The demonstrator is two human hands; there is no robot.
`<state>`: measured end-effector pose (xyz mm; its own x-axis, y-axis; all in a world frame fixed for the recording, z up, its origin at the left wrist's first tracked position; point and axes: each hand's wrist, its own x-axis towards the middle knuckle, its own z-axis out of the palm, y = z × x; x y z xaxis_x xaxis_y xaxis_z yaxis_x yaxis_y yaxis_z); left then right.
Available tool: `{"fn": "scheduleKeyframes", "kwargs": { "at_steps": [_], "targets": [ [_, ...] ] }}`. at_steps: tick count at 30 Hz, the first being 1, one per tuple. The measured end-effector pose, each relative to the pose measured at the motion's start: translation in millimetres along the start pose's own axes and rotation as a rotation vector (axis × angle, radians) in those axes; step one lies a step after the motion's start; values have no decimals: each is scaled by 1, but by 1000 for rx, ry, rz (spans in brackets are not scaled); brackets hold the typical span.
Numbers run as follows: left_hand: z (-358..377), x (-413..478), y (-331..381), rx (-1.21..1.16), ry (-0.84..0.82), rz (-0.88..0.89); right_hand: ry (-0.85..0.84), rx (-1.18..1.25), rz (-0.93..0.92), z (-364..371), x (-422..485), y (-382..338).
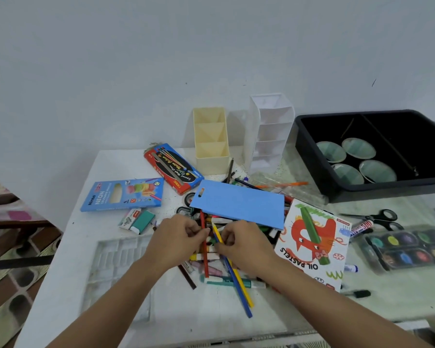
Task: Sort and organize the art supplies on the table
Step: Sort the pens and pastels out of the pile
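While the pile is being worked: both hands are held close together over the loose heap at the middle of the table (106, 169).
Left hand (178, 238): the fingers are curled, and thumb and forefinger are closed on the red pencil (205, 259) towards its far end.
Right hand (244, 243): the fingers are curled and pinched on the yellow pencil (243, 290). Whether the blue pencil (248, 312) beside it is also gripped cannot be told.
Long axis: all three pencils lie near-to-far. Their far ends are by the edge of the blue sheet (239, 203), and the near ends of the yellow and blue ones slant rightwards.
Heap (211, 271): crayons and markers are crossed beneath the pencils.
Cream organiser (211, 146): it stands upright at the far edge, straight beyond the grips and behind the blue sheet, and is about equally reachable by either hand.
Neon pencil box (122, 194): it lies flat to the left, nearer the left hand.
Coming move, as judged: the pencils should be drawn back along their own axis to clear the sheet, then lifted.
Risk, as judged: crossed shafts may be dragged along.
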<state>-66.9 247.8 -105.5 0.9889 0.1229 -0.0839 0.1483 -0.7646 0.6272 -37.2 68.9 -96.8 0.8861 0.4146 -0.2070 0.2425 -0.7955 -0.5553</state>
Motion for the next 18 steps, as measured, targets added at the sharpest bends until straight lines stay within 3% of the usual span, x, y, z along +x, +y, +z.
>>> {"fn": "scheduleKeyframes", "kwargs": {
  "at_steps": [5,9,18],
  "targets": [
    [-25,7,-12,-81,33,-10,65,-30,-76,-17,12,-9],
    [-40,17,-23,-24,78,-16,101,-241,-140,-34,28,-15],
    [-44,39,-42,150,87,31,109,-454,-193,-51,65,-12]
  ]
}}
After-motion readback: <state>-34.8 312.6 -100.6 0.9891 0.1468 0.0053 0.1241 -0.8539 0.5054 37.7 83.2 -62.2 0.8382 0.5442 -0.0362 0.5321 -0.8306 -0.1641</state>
